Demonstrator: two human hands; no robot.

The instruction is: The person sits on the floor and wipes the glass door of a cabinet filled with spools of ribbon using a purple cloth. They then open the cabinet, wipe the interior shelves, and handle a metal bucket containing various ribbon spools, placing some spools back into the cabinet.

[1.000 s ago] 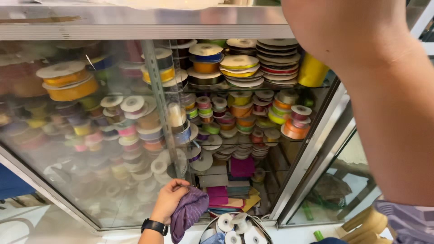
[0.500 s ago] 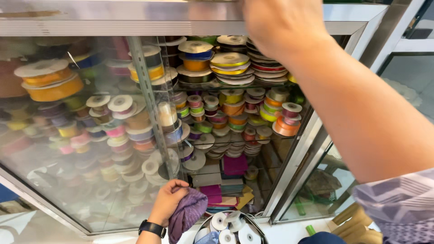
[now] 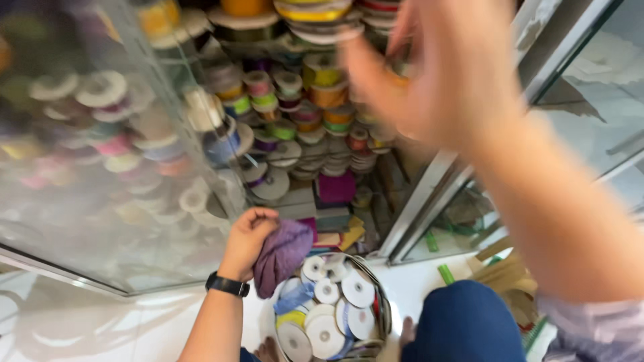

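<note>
My left hand (image 3: 247, 240) is closed on a crumpled purple cloth (image 3: 282, 255), low in front of a glass cabinet; a black watch sits on that wrist. My right hand (image 3: 436, 67) is raised and blurred in front of the stacked ribbon spools (image 3: 315, 100) on the cabinet shelves, fingers spread, and nothing shows in it. Below the cloth stands a round basket (image 3: 381, 302) holding several white-faced ribbon reels (image 3: 335, 315).
The cabinet's glass door (image 3: 100, 167) stands at the left with more spools behind it. A metal door frame (image 3: 436, 194) runs diagonally at the right. My blue-trousered knee (image 3: 463, 322) is at the bottom, on a white floor (image 3: 134, 322). Green sticks (image 3: 446, 273) lie by the frame.
The view has dropped and moved closer to the shelves. My right hand has come down from the cabinet top to in front of the spools. My left hand still holds the cloth.
</note>
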